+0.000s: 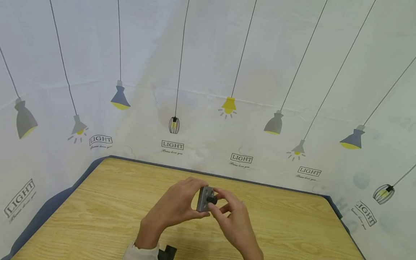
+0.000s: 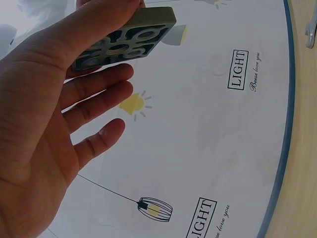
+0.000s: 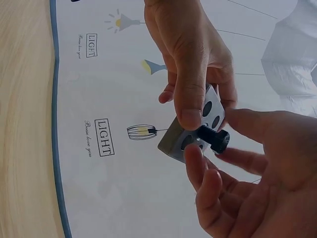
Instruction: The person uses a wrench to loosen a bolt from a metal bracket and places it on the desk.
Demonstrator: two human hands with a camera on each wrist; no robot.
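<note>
A small grey square block (image 1: 203, 199) with round holes is held up above the table, gripped at its edges by my left hand (image 1: 175, 202). Its hollow underside with ring-shaped ribs faces the left wrist view, where the block (image 2: 133, 37) sits between thumb and fingers; the other fingers are spread. Out of the middle of its face sticks a black bolt (image 3: 214, 139), its head outward. Thumb and fingertips of my right hand (image 1: 235, 220) close around the bolt; the exact contact is partly hidden. The right hand (image 3: 267, 173) also reaches the block's edge.
Below lies a wood-grain table (image 1: 107, 206) with a blue edge. White sheeting (image 1: 201, 72) printed with lamps stands around it. A black object (image 1: 167, 252) shows beside the left sleeve. A grey metal piece (image 2: 311, 34) lies at the left wrist view's right border.
</note>
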